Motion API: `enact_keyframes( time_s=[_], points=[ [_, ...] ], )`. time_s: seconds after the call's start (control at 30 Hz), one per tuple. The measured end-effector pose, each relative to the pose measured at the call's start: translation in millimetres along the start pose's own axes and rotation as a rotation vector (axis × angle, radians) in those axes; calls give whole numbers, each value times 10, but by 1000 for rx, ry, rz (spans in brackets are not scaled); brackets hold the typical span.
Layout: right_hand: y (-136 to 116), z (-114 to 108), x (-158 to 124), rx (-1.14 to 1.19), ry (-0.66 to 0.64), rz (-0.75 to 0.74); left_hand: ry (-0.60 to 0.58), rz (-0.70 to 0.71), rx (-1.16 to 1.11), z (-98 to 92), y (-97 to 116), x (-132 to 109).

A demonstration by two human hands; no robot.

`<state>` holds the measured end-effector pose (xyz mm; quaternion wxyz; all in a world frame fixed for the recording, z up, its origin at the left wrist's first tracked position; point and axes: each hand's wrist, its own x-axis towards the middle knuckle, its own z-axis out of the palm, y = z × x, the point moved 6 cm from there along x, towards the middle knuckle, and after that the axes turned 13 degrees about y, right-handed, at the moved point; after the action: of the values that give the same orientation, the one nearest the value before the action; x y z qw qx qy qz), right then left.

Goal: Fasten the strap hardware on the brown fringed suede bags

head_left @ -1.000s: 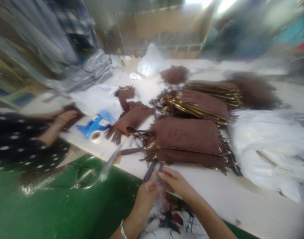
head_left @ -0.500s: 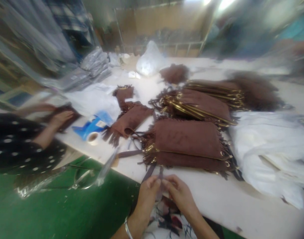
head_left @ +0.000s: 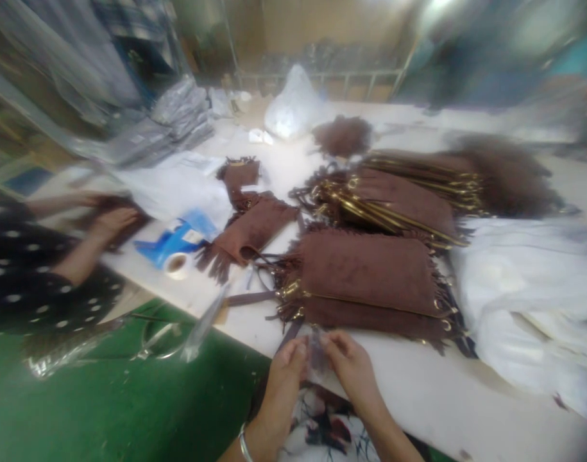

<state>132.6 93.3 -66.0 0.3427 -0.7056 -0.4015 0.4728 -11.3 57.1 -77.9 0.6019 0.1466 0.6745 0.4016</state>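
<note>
My left hand (head_left: 284,374) and my right hand (head_left: 349,367) meet at the near edge of the white table (head_left: 418,378). Both pinch a thin dark brown strap (head_left: 315,350) between their fingertips. A silver bangle sits on my left wrist. Just beyond my hands lies a stack of brown fringed suede bags (head_left: 365,276) with gold hardware. The picture is blurred, so the strap's ends are hard to make out.
More brown fringed bags (head_left: 399,192) are piled further back. White wrapping (head_left: 524,289) lies at the right. A co-worker's hand (head_left: 111,221) and dotted black sleeve are at the left, near a blue packet (head_left: 175,236) and tape roll (head_left: 176,264). Green floor lies below.
My hands have closed together on the strap and shifted slightly away from me. The view has tilted a little; the co-worker's hand stays in place.
</note>
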Motion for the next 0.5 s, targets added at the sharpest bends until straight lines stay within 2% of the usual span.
enact_keyframes(
  time_s=[0.13, 0.33, 0.5],
  points=[
    [-13, -36, -5, 12, 33, 24, 0, 13, -60, 81, 5, 30],
    [55, 11, -56, 150, -23, 106, 15, 103, -30, 115, 60, 10],
    [-5, -27, -30, 117, -1, 60, 80, 106, -38, 138, 86, 25]
  ],
)
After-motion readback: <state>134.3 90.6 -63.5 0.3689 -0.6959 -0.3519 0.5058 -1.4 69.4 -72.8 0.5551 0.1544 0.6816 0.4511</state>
